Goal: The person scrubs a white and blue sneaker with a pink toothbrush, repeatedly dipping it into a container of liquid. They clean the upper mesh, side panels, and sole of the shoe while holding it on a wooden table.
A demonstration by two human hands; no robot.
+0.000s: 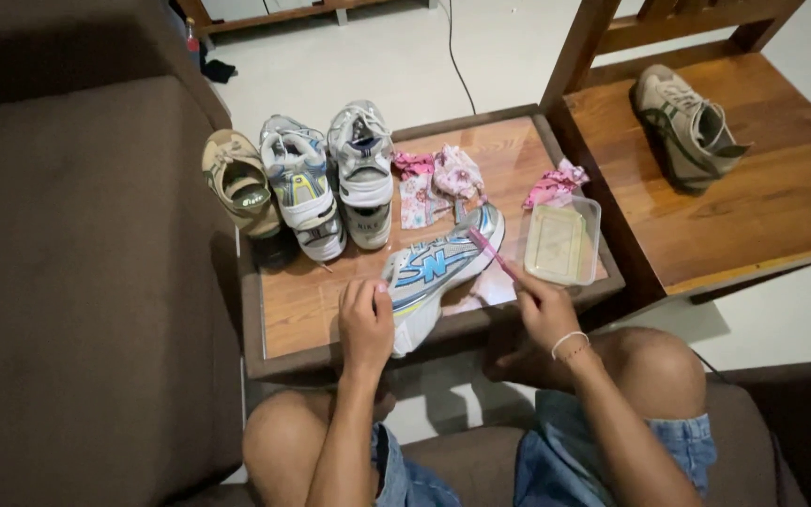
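Observation:
A white and blue sneaker [438,268] lies on its side on a low wooden table [307,300]. My left hand [365,324] grips its heel end and holds it down. My right hand [542,310] holds a pink toothbrush [488,246] whose head touches the sneaker near the toe. A clear plastic tub [563,244] with cloudy liquid stands just right of the brush.
Two white sneakers [335,178] and an olive shoe [239,183] stand at the table's back left. Pink cloths [438,180] lie at the back. A beige shoe [687,122] rests on a wooden chair to the right. A brown sofa [77,282] fills the left.

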